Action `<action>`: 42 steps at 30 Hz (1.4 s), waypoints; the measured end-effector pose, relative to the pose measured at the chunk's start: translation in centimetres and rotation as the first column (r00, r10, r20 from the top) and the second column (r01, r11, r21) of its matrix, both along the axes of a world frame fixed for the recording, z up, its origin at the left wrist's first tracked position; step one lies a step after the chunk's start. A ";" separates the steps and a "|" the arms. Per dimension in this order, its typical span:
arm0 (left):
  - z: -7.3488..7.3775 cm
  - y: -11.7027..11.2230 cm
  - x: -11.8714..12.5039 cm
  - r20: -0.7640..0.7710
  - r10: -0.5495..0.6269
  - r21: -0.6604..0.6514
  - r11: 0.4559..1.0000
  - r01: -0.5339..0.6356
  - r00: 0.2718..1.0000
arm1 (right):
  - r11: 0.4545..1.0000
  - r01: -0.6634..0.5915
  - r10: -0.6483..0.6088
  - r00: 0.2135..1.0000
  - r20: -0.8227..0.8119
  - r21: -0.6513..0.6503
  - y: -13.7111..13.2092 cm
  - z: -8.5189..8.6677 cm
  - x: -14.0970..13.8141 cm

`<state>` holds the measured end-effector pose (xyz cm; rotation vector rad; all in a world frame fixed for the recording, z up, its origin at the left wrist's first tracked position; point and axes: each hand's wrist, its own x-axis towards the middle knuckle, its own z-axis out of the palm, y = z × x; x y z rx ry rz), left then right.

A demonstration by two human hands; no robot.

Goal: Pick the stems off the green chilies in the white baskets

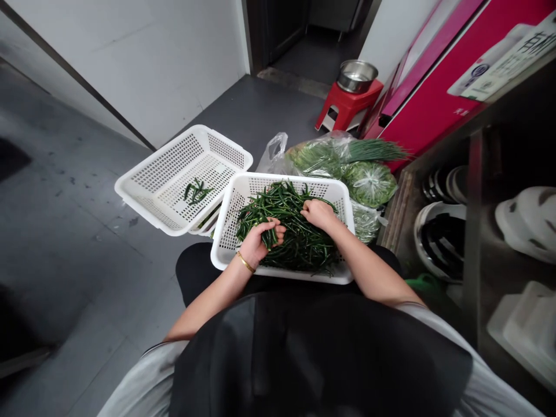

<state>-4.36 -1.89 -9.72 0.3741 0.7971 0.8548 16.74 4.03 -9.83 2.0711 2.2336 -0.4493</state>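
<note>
A white perforated basket (284, 182) rests on my lap, filled with a heap of thin green chili peppers (299, 240). My left hand (260, 238), with a gold bracelet at the wrist, is closed around a few peppers at the heap's left side. My right hand (319, 213) lies on the heap's top, fingers curled into the peppers; what it grips is hidden. A second white basket (174, 168) stands to the left on the floor and holds a few green peppers (196, 191).
Plastic bags of green vegetables (347, 165) lie behind the lap basket. A red stool (347, 104) carries a steel bowl (357, 75). A magenta cabinet (434, 87) stands at the right, with shelves of bowls and containers (438, 231) beside my right arm. Grey floor lies to the left.
</note>
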 end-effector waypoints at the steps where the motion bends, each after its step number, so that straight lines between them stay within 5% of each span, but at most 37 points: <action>1: 0.1 -0.1 0.0 0.001 0.001 0.028 1.000 -0.001 1.000 | 1.000 -0.024 0.024 1.000 -0.019 -0.001 0.1 0.1 0.0; 6: 0.5 -0.6 1.3 -0.145 0.090 0.190 0.980 -0.062 0.985 | 0.963 -0.198 0.224 0.965 -0.138 0.182 -4.4 2.4 -2.0; 10: 0.1 -0.9 2.0 -0.226 0.151 0.270 0.959 -0.087 0.962 | 0.969 -0.237 0.248 0.895 -0.371 0.076 -8.1 1.6 -3.5; 13: -0.3 -1.5 1.7 -0.168 0.149 0.181 0.976 -0.118 0.974 | 0.974 -0.221 0.216 0.828 -0.517 0.053 -9.6 0.2 -3.6; 15: -0.5 -1.9 1.2 -0.099 0.070 0.074 0.995 -0.063 0.993 | 0.946 -0.301 0.315 0.773 -0.551 0.119 -10.3 0.2 -3.3; 19: -0.7 -1.9 0.5 0.041 -0.065 -0.137 0.988 0.070 0.997 | 0.795 -0.592 0.554 0.617 -0.558 0.134 -9.7 2.6 -2.6; 21: -0.9 -1.6 0.0 0.056 -0.003 -0.140 0.990 0.011 0.998 | 0.862 -0.498 0.485 0.753 -0.444 0.096 -7.8 3.5 -2.5; 23: -1.1 -1.2 -0.4 0.039 0.059 -0.109 0.993 -0.054 0.998 | 0.965 -0.230 0.258 0.926 -0.274 0.128 -5.2 3.4 -2.7; 26: -1.1 -1.0 -0.8 0.000 0.042 -0.074 0.996 -0.042 0.999 | 0.988 -0.062 0.083 0.985 -0.150 0.139 -1.8 1.8 -3.4; 30: -0.7 -1.5 -0.6 -0.035 -0.001 0.048 0.999 0.003 0.999 | 0.980 -0.027 0.100 0.923 -0.372 0.198 -1.0 0.6 -2.8; 34: -0.5 -1.7 0.5 -0.273 0.041 0.210 0.978 0.017 0.961 | 0.974 0.168 0.024 0.599 -0.801 0.154 -4.0 1.4 -1.6; 37: -0.6 -1.7 1.5 -0.358 -0.018 0.267 0.956 0.120 0.934 | 0.976 0.213 -0.050 0.409 -0.911 0.042 -6.8 1.0 -2.2; 39: -0.9 -1.9 1.9 -0.374 -0.069 0.275 0.944 0.182 0.925 | 0.982 0.182 -0.031 0.412 -0.911 0.049 -8.3 0.1 -3.0; 42: -1.1 -2.7 2.2 -0.345 -0.100 0.217 0.959 0.183 0.933 | 0.968 0.067 0.154 0.606 -0.780 0.243 -9.5 -0.7 -3.9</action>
